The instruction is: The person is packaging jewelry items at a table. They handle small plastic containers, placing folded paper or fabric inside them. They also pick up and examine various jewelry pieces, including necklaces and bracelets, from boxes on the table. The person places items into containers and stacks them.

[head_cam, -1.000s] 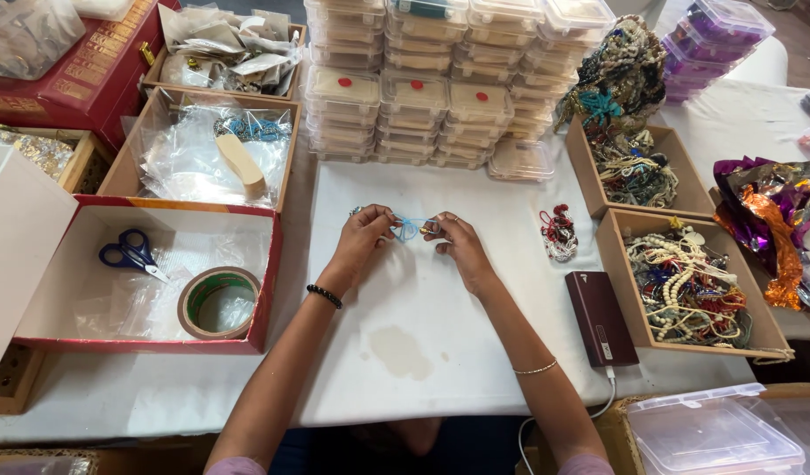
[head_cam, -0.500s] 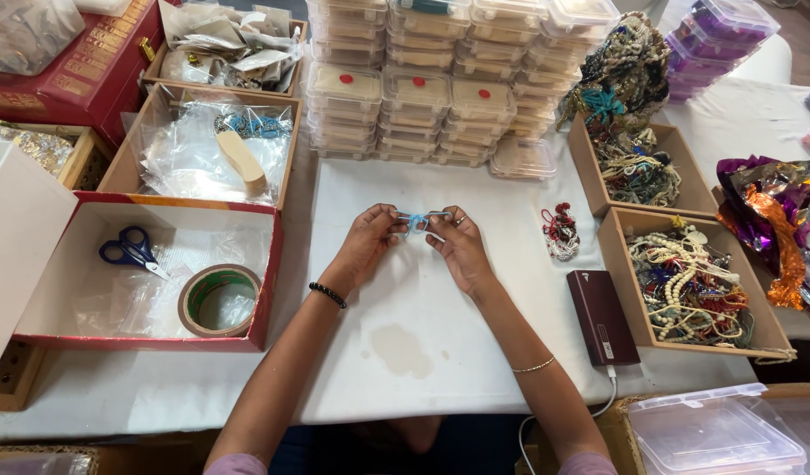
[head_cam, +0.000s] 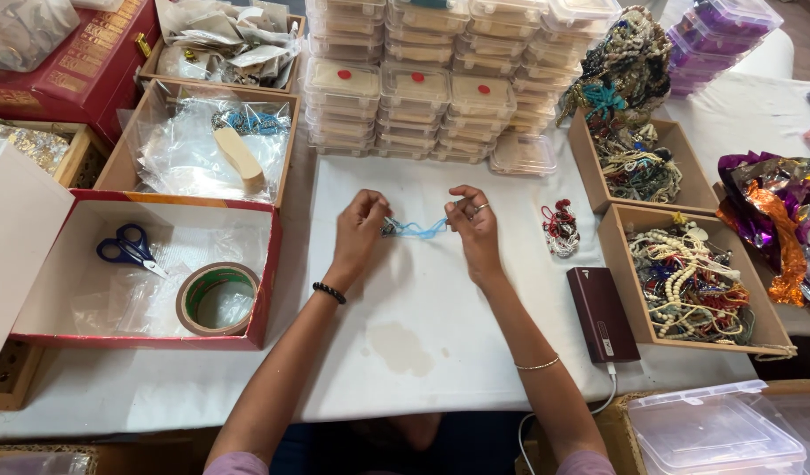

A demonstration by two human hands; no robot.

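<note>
The left hand [head_cam: 359, 225] and the right hand [head_cam: 472, 222] are hovering side by side over the white-covered bench [head_cam: 423, 334], each one pinching an end of a thin light-blue thread bracelet [head_cam: 415, 230] between thumb and fingertips, so that the strand is hanging in a shallow curve between them, just above the cloth near the middle of the scene. A small dark bead cluster is showing at the left hand's end of it, too small to make out further. At three o'clock of the right hand, a little red-and-white beaded tangle [head_cam: 560, 229] is lying on the cloth, and at four o'clock a slim maroon rectangular power bank [head_cam: 602, 314] is resting with a white cable running from its near end. At twelve o'clock, stacks of clear plastic lidded boxes [head_cam: 412, 92] are standing in rows. At nine o'clock of the left hand, an open red-edged cardboard box [head_cam: 262, 264] is holding blue-handled scissors [head_cam: 131, 249] and a roll of brown tape [head_cam: 216, 298]. At three to four o'clock, a shallow wooden tray [head_cam: 618, 264] is sitting full of mixed bead necklaces, with a second similar wooden tray [head_cam: 586, 154] just beyond it at two o'clock.
</note>
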